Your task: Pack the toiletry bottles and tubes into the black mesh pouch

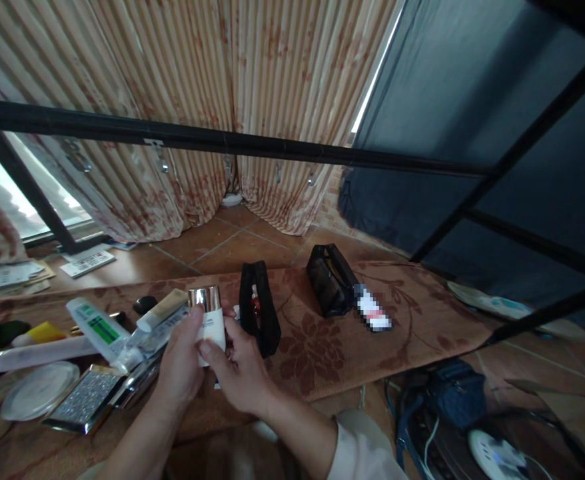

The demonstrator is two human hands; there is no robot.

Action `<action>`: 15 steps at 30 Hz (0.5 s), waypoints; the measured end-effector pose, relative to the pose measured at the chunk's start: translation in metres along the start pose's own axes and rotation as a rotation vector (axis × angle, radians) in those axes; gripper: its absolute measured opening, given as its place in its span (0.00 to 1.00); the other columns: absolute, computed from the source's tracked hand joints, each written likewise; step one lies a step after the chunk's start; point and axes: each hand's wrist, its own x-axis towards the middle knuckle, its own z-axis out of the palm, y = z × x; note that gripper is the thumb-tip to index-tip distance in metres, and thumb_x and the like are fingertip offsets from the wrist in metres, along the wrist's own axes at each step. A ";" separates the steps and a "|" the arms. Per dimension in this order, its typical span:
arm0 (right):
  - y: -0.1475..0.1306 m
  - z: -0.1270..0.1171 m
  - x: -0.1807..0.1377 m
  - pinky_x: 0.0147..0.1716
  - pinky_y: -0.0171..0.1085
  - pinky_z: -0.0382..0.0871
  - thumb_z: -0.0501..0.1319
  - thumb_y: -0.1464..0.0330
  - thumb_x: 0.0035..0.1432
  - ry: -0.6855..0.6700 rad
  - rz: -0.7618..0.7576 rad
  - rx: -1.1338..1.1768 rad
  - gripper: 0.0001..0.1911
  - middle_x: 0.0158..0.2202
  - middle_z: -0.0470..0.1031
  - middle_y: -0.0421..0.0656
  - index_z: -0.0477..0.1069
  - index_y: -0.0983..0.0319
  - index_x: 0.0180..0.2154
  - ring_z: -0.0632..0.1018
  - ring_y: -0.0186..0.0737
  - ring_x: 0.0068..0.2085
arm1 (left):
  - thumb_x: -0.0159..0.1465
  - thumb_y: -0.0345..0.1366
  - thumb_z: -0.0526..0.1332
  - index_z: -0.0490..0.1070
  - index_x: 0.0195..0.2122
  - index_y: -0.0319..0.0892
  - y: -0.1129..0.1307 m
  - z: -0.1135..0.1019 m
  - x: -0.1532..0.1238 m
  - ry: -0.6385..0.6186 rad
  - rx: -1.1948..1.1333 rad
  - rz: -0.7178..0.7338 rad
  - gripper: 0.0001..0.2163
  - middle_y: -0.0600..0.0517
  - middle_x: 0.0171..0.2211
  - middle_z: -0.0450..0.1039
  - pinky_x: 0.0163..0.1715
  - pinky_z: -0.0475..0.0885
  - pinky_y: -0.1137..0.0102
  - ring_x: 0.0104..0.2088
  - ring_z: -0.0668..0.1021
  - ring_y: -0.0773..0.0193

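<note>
A white cosmetic bottle [214,327] with a shiny metallic cap stands roughly upright between my two hands. My left hand [185,350] grips it from the left, the thumb lying along its front near the cap. From the right, my right hand [237,363] wraps its lower part, thumb across the front. Just beyond my right hand sits an open black pouch [265,310] with a small red item [256,303] inside. Left of my hands lie a white tube with a green label [100,327], a beige-capped tube [162,311] and a glittery compact [83,399].
A second black pouch [330,280] stands farther right, beside a blurred white item [374,310]. The patterned cloth [317,353] covers the narrow table. A dark metal bar [272,147] crosses ahead, before curtains. At lower right are a blue bag [455,393] and a white power strip [495,453].
</note>
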 end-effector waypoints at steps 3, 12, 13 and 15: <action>-0.004 0.000 -0.001 0.36 0.35 0.71 0.54 0.63 0.60 0.003 0.013 0.091 0.17 0.38 0.74 0.40 0.63 0.57 0.52 0.75 0.36 0.35 | 0.53 0.53 0.62 0.75 0.35 0.37 -0.001 0.000 0.000 0.030 0.042 -0.004 0.21 0.48 0.29 0.78 0.27 0.73 0.69 0.33 0.79 0.54; 0.004 0.016 -0.002 0.35 0.35 0.71 0.59 0.69 0.54 -0.012 0.090 0.203 0.25 0.38 0.73 0.39 0.61 0.55 0.54 0.75 0.37 0.36 | 0.51 0.51 0.64 0.74 0.33 0.37 0.003 -0.009 0.001 0.077 0.021 -0.094 0.20 0.50 0.23 0.76 0.19 0.70 0.72 0.24 0.78 0.59; 0.005 0.018 -0.002 0.35 0.35 0.71 0.60 0.69 0.54 0.002 0.097 0.206 0.25 0.39 0.73 0.39 0.61 0.55 0.54 0.75 0.37 0.36 | 0.51 0.50 0.64 0.74 0.33 0.36 0.003 -0.011 0.002 0.073 0.009 -0.114 0.20 0.51 0.22 0.75 0.18 0.70 0.72 0.23 0.77 0.60; 0.006 0.021 -0.003 0.36 0.35 0.70 0.60 0.67 0.54 0.020 0.106 0.215 0.24 0.39 0.73 0.40 0.61 0.55 0.54 0.74 0.37 0.36 | 0.51 0.48 0.64 0.74 0.33 0.36 0.002 -0.014 0.004 0.069 -0.012 -0.130 0.19 0.51 0.23 0.75 0.19 0.70 0.72 0.22 0.77 0.61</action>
